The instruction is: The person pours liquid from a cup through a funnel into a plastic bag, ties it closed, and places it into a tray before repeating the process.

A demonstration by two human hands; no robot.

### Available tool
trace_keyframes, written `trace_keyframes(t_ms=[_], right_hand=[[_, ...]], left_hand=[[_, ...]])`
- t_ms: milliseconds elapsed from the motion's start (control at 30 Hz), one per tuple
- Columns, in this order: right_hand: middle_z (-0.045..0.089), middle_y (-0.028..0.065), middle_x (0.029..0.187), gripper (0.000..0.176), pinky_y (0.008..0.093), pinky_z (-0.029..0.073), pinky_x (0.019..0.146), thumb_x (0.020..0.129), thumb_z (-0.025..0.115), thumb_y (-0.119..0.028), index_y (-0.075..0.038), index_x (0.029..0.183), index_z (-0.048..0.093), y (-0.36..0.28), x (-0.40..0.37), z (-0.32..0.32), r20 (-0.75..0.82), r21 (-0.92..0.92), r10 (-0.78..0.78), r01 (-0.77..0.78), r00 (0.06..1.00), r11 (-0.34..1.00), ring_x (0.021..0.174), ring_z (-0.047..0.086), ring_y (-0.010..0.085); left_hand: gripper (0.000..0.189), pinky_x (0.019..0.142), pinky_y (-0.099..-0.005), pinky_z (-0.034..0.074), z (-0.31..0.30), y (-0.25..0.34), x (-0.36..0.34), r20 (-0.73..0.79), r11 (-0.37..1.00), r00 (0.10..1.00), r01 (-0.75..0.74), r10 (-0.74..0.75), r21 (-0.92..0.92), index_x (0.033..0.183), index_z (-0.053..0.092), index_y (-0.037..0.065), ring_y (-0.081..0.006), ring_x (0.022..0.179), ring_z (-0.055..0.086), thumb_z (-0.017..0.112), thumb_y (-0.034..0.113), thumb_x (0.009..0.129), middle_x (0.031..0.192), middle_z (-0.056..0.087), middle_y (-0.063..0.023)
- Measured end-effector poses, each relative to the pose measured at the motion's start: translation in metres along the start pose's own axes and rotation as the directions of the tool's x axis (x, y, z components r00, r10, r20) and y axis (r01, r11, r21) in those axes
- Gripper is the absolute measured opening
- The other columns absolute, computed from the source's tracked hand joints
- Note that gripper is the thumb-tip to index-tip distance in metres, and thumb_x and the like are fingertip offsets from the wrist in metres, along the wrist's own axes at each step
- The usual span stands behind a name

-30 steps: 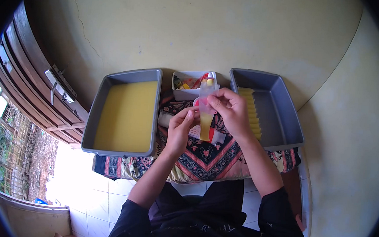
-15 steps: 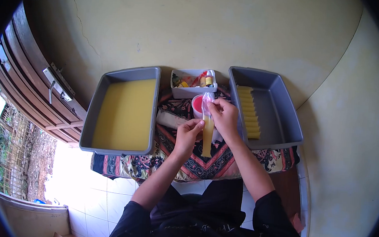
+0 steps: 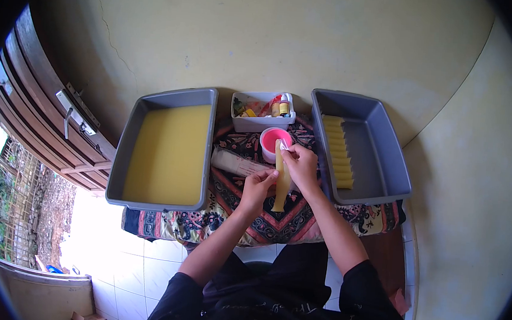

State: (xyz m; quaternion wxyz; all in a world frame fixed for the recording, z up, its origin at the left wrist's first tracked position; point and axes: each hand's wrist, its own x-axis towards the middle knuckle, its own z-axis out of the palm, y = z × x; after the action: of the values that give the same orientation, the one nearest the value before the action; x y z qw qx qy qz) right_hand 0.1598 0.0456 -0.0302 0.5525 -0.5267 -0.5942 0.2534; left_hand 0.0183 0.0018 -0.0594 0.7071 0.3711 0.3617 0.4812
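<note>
A long plastic tube filled with yellow liquid [image 3: 281, 189] hangs between my hands over the patterned cloth. My left hand [image 3: 258, 187] is closed on its left side, with the thumb near its middle. My right hand [image 3: 301, 165] pinches the clear upper end of the same tube. Just behind the fingers stands a white cup with a pink inside [image 3: 275, 139]. To the left, a grey tray [image 3: 207, 156] holds yellow liquid. In the right grey tray [image 3: 384, 140], a row of filled yellow tubes [image 3: 337, 154] lies along the left side.
Behind the cup is a white box [image 3: 262, 124] with small bottles and packets. A pale wrapped bundle [image 3: 237, 163] lies on the patterned cloth [image 3: 229, 197] left of the cup. An open wooden door [image 3: 49, 107] is at the left, and a wall [image 3: 277, 41] rises behind.
The tube's clear top has been drawn down and folded or twisted at my right fingers, which have moved slightly down and right. The pink cup is now more visible.
</note>
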Motion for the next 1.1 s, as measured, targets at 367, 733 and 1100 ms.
trace_keyframes(t_ms=[367,733,1100], right_hand=[[0.064,0.012,0.062,0.017,0.0296,0.046,0.053,0.081,0.067,-0.012,0.005,0.076,0.064,0.002,-0.001,-0.002,0.007,-0.047,0.017,-0.017,1.0,0.999,0.055,0.062,0.0145],[0.063,0.0062,0.062,0.015,0.0255,0.044,0.051,0.083,0.066,-0.01,0.003,0.078,0.064,0.001,-0.002,-0.006,0.075,0.091,0.053,-0.06,0.996,0.994,0.057,0.06,0.008],[0.063,0.0033,0.069,0.006,0.022,0.042,0.052,0.084,0.065,-0.005,0.001,0.085,0.066,-0.078,-0.025,-0.039,0.12,0.165,-0.3,0.279,0.946,0.946,0.059,0.056,0.0063]], left_hand=[[0.024,0.074,-0.031,0.054,0.002,0.0,0.001,0.008,1.0,1.0,0.014,-0.014,-0.008,0.103,0.062,0.001,-0.0182,0.079,0.068,0.057,0.023,0.095,0.09,0.067,-0.0067],[0.024,0.076,-0.0288,0.053,0.005,0.004,-0.002,0.02,1.0,1.0,-0.019,0.02,-0.015,0.103,0.062,0.001,-0.0158,0.08,0.067,0.057,0.023,0.095,0.092,0.067,-0.0061],[0.015,0.077,-0.0249,0.05,0.032,0.063,-0.023,0.047,0.889,0.906,-0.422,0.42,0.18,0.101,0.065,-0.003,-0.01,0.083,0.062,0.065,0.006,0.089,0.093,0.068,-0.0077]])
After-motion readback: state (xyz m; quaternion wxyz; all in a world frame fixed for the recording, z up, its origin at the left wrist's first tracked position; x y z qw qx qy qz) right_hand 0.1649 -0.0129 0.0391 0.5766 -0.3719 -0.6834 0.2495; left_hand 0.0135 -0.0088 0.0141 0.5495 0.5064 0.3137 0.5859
